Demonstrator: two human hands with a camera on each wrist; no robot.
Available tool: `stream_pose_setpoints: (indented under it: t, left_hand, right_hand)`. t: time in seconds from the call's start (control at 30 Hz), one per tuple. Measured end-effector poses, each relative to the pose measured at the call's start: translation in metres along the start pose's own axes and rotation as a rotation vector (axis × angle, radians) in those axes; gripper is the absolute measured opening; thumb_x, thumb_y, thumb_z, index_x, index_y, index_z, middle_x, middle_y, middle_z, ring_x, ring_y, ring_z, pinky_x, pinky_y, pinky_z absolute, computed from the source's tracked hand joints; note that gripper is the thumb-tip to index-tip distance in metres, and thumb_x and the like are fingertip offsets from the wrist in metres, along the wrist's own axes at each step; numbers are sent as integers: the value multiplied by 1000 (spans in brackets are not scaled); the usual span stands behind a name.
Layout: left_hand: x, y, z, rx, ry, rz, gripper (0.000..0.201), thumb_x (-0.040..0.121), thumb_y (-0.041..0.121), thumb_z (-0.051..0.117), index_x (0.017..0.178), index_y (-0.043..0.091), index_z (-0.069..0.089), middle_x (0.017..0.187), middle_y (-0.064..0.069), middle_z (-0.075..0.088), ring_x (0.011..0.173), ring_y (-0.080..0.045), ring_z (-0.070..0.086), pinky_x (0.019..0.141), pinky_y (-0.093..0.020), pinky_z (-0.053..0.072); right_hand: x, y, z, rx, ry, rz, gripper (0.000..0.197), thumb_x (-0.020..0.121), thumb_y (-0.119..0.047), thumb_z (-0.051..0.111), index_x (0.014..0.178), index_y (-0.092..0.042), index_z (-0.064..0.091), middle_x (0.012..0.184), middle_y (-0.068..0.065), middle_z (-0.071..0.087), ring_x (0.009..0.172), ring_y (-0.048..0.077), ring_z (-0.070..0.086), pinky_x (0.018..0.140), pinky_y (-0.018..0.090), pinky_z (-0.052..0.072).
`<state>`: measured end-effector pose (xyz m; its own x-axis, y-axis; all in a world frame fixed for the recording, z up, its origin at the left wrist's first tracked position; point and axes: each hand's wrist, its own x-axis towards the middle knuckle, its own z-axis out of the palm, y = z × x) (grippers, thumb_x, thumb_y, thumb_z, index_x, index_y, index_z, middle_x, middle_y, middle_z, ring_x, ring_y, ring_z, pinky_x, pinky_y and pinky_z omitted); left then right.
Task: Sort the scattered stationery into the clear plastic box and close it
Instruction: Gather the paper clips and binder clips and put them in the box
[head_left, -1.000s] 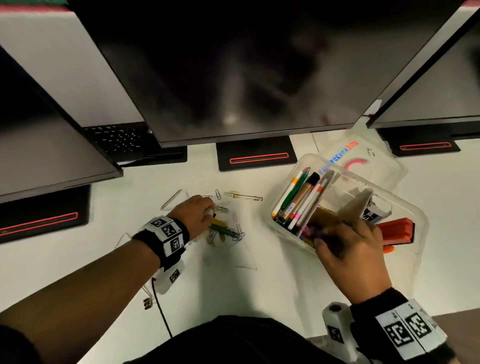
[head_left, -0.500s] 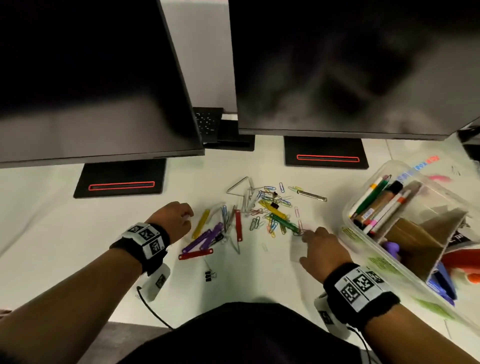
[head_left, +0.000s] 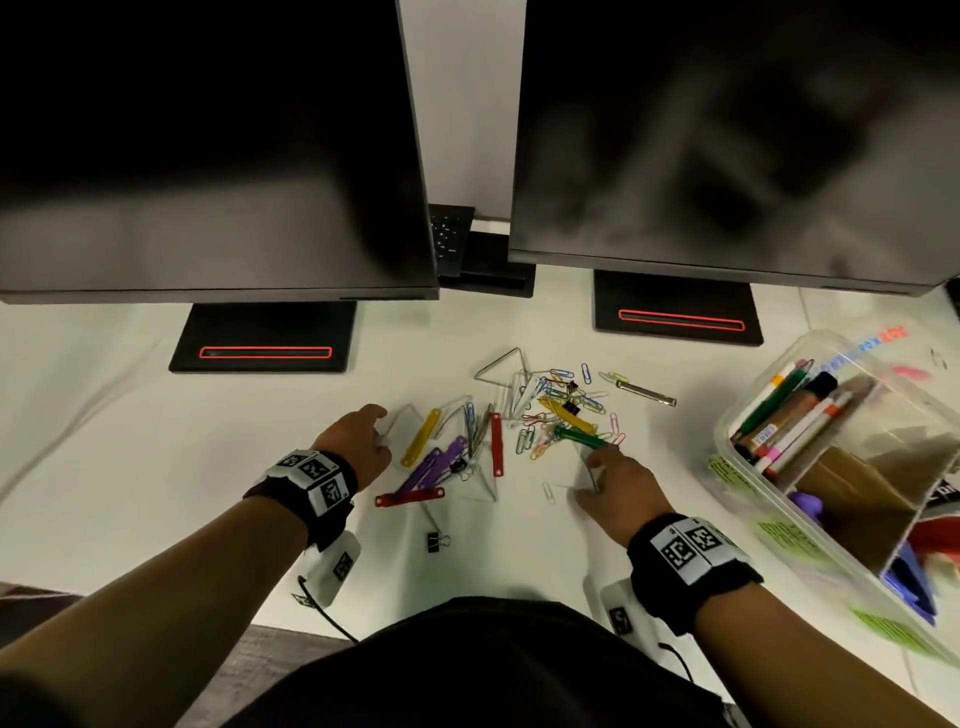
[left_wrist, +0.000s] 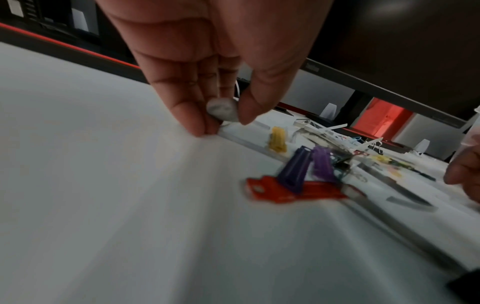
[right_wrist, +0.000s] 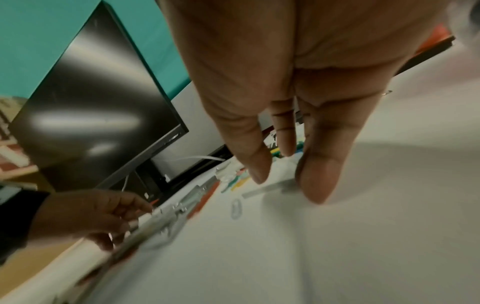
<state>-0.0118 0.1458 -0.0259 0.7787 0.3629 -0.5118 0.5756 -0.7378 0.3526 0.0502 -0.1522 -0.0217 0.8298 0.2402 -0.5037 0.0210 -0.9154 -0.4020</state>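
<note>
A clear plastic box (head_left: 727, 415) stands open at the right, with markers (head_left: 795, 410) in its far compartment. Coloured paper clips (head_left: 561, 400) and plastic fastener strips, among them yellow (head_left: 420, 436), purple (head_left: 431, 467) and red (head_left: 410, 498), lie scattered mid-table. My left hand (head_left: 376, 434) is at the pile's left edge and pinches a small grey-white piece (left_wrist: 223, 110) between thumb and fingers. My right hand (head_left: 597, 467) reaches down at the pile's right edge, thumb and forefinger on either side of a clear plastic piece (right_wrist: 275, 183).
Two dark monitors (head_left: 208, 156) (head_left: 727, 130) overhang the back of the white table on black stands (head_left: 265, 338). A black binder clip (head_left: 434, 542) lies near the front edge. A metal triangle (head_left: 501, 366) and a metal clip (head_left: 645, 393) lie behind the pile.
My right hand left the box and came down at the pile's right edge. My left hand shifted to the pile's left edge. The head view swung left, so the box now sits at the right.
</note>
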Motion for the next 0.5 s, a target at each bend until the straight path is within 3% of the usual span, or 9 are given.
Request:
stream_pose_setpoints:
  t: [0.2,0.33,0.4,0.5]
  left_hand:
    - [-1,37,17,52,-128,145,44,86,19,56,129,17,47,119,-8,61,109,-25,57,92,-29,43]
    - [-9,68,11,-29,-87,259,44,89,17,55,131,20,43,113,-3,62,91,-18,57,82,-22,41]
    - [-18,88,5,-157,-105,308,45,88,22,60,130,24,41,101,3,64,83,-14,59,78,-21,44]
    - [-30,118,-2,-484,-267,323,53,83,17,68,127,25,41,83,2,69,65,-8,64,65,-16,51]
  right_hand:
    - [-4,-16,-3,-40,34,-238,29,86,-19,59,114,-13,58,116,7,58,101,19,56,81,20,36]
    - [-9,-30,-10,75,24,-351,28,87,-23,62,114,-17,60,98,-5,53,64,-8,41,63,12,31]
    - [-13,-37,-15,178,29,-408,35,84,-24,67,119,-21,58,98,-8,51,62,-8,43,61,4,33]
    - [-20,-43,-24,264,67,-454,41,81,-22,71,119,-24,60,98,-9,54,62,-4,48,62,1,35]
